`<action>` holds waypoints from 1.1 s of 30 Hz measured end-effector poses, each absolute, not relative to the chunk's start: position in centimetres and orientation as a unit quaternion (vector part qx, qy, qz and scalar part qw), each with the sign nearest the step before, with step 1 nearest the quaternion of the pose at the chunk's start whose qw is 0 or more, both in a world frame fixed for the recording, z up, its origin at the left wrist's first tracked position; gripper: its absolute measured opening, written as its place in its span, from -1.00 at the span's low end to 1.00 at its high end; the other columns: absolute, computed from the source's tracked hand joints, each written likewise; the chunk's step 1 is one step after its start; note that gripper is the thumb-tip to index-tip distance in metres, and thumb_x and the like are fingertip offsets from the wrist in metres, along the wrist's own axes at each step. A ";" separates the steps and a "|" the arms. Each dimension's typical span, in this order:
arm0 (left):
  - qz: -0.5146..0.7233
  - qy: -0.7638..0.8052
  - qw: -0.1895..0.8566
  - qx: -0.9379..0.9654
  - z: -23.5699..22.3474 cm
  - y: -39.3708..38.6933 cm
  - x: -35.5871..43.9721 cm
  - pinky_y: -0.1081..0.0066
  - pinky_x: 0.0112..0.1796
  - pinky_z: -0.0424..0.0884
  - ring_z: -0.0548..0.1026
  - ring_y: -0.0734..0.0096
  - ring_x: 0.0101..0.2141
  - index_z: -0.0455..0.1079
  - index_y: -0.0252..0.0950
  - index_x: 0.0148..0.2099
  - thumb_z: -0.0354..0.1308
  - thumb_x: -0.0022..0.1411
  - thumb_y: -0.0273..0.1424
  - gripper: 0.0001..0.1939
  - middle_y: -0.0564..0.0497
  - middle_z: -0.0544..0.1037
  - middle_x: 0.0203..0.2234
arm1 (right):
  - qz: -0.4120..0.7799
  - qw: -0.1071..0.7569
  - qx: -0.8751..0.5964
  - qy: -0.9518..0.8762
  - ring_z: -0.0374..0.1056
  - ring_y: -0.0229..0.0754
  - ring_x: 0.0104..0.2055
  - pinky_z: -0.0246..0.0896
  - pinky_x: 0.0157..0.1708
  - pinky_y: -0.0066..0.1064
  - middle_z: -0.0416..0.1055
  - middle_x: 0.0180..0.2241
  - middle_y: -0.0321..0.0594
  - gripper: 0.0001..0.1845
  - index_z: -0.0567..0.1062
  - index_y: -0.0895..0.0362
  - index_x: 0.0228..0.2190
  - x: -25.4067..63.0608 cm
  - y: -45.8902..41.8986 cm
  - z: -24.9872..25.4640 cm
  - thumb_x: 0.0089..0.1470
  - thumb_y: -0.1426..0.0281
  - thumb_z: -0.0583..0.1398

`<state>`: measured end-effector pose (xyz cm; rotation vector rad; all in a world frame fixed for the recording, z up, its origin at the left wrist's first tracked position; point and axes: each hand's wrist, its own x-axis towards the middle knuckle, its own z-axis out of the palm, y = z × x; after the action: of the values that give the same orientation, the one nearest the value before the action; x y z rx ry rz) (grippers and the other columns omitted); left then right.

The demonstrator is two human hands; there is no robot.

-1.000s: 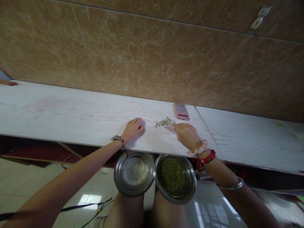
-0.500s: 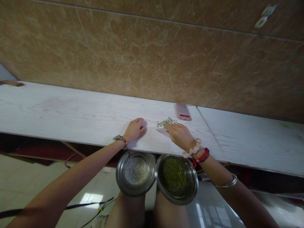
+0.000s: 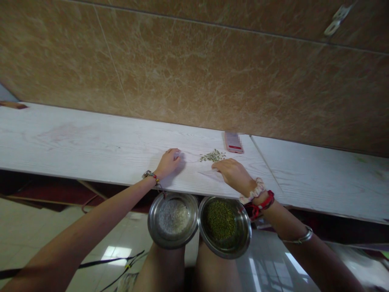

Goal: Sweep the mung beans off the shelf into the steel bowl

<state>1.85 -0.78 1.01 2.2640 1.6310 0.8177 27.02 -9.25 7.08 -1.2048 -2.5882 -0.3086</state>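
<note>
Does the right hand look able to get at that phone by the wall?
Probably yes: the phone lies close by on the white counter, and nothing visible stands between them. The right hand seems to hold a thin sheet, though, which might hinder gripping.

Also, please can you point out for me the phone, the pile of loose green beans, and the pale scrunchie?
Pile of loose green beans [image 3: 215, 155]: head view, the dense middle of the pile.
Phone [image 3: 233, 141]: head view, its screen.
Pale scrunchie [image 3: 259, 187]: head view, its upper folds.
</note>
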 end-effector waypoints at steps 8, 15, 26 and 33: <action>0.273 0.553 0.126 0.777 1.2 -1.0 1.6 0.28 0.05 0.33 0.46 0.25 -0.03 0.39 -0.34 -0.03 0.00 0.15 -0.50 -0.67 -0.10 0.52 -0.05 | -0.125 0.165 -0.403 -0.891 0.44 -0.15 -0.23 0.27 -0.21 -0.28 0.56 -0.27 -0.10 -0.67 0.52 0.17 -0.22 29.5 -10.6 7.9 0.05 0.64 0.06; 0.258 0.550 0.118 0.785 1.2 -1.1 1.8 0.29 0.07 0.32 0.45 0.23 -0.01 0.41 -0.34 -0.04 0.00 0.14 -0.52 -0.67 -0.08 0.52 -0.03 | -0.151 0.151 -0.394 -0.894 0.42 -0.17 -0.23 0.23 -0.22 -0.31 0.56 -0.29 -0.14 -0.63 0.51 0.15 -0.22 30.1 -10.6 8.6 0.05 0.65 0.02; 0.262 0.543 0.121 0.789 0.8 -1.1 1.7 0.28 0.06 0.34 0.46 0.25 -0.02 0.41 -0.30 -0.04 -0.01 0.13 -0.50 -0.66 -0.04 0.53 -0.05 | -0.157 0.154 -0.369 -0.903 0.41 -0.16 -0.25 0.24 -0.23 -0.29 0.55 -0.30 -0.12 -0.63 0.52 0.16 -0.23 30.1 -11.6 8.5 0.06 0.66 0.00; 0.259 0.546 0.126 0.787 0.9 -1.1 1.8 0.27 0.06 0.33 0.46 0.23 -0.03 0.42 -0.34 -0.04 -0.02 0.14 -0.50 -0.65 -0.08 0.53 -0.04 | -0.191 0.119 -0.306 -0.925 0.38 -0.18 -0.30 0.17 -0.28 -0.33 0.53 -0.33 -0.12 -0.66 0.51 0.16 -0.29 29.4 -12.3 8.8 0.10 0.65 -0.01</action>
<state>1.78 -1.05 0.92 2.2919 1.5896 0.7533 29.35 -12.26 8.78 -0.8955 -2.7034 -0.5588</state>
